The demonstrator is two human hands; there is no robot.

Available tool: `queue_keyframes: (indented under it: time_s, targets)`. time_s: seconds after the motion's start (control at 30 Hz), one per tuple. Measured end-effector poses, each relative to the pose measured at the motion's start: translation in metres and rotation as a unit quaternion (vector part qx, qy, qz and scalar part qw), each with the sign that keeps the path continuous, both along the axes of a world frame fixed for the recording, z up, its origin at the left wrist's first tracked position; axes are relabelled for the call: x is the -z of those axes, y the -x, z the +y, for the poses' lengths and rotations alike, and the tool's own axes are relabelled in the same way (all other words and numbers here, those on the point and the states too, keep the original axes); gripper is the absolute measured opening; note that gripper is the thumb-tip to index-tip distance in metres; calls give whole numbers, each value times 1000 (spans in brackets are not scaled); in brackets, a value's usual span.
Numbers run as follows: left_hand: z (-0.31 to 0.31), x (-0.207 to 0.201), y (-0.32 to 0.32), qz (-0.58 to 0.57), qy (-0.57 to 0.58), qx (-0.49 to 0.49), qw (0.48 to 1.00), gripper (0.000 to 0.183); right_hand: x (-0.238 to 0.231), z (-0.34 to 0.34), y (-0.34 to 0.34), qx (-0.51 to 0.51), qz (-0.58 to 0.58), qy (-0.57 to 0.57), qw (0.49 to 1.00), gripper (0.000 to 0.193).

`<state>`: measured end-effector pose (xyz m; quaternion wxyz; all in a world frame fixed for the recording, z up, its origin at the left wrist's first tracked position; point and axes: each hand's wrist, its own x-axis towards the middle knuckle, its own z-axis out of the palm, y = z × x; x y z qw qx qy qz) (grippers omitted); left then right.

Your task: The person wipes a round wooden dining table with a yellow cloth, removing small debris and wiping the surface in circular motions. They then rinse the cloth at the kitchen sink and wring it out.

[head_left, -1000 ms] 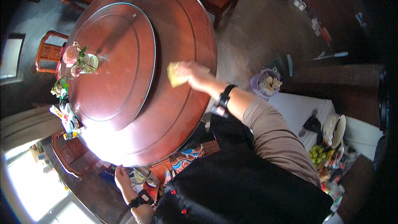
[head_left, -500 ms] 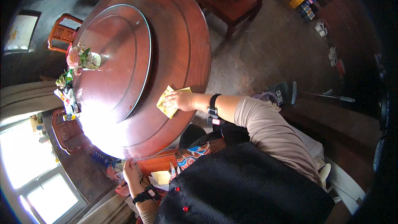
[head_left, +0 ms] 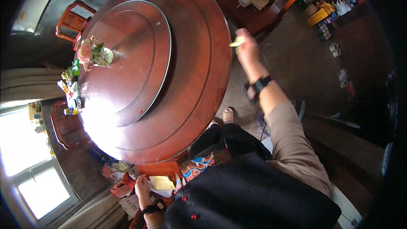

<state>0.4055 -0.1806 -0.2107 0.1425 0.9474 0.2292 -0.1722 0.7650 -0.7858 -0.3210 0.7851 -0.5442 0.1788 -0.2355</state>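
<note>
My right hand [head_left: 248, 50] is raised just off the right rim of the round red-brown wooden table [head_left: 193, 65], closed around a yellow cloth [head_left: 236, 41]. Only a small end of the cloth shows past the fingers; motion blurs the hand. Low on the left, my left hand [head_left: 142, 185] hangs near the table's front edge with its fingers loosely curled and no object seen in them. Beside it lie folded yellow cloths [head_left: 163, 182] on a white sheet. A round turntable [head_left: 131, 59] sits on the table and carries a glass vase [head_left: 104, 57] with pink roses [head_left: 85, 51].
Carved wooden chairs [head_left: 73, 22] stand around the table. At the upper right, a chair seat [head_left: 243, 15] bears boxes and papers. Boxes and bags [head_left: 324, 12] are piled beyond it. A red bag [head_left: 123, 186] lies left of my left hand. My slippered feet [head_left: 228, 114] show below the rim.
My right hand has lifted the yellow cloth from the tabletop and swung up and right past the rim. My left hand has dropped slightly. The view has shifted, showing my feet.
</note>
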Motion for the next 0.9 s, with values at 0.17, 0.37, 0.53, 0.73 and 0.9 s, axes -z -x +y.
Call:
queue_keyframes:
  time_s: [0.17, 0.37, 0.53, 0.73, 0.9]
  targets:
    - [3, 1, -37, 1, -13, -1, 1000, 22, 31, 202, 99, -455, -219, 494, 708, 26]
    - [29, 2, -48, 11, -10, -7, 1000, 21, 50, 115, 35, -486, -62, 222, 843, 20]
    - [35, 18, -66, -108, 8, 77, 991, 21, -31, 40, -31, -165, 25, 107, 980, 42]
    - [-16, 17, -179, -199, -34, 141, 969, 46, -59, 250, -4, -276, -280, 494, 776, 33]
    - [-72, 28, -245, -100, -91, 170, 976, 68, -16, 323, 20, -443, -333, 556, 619, 29]
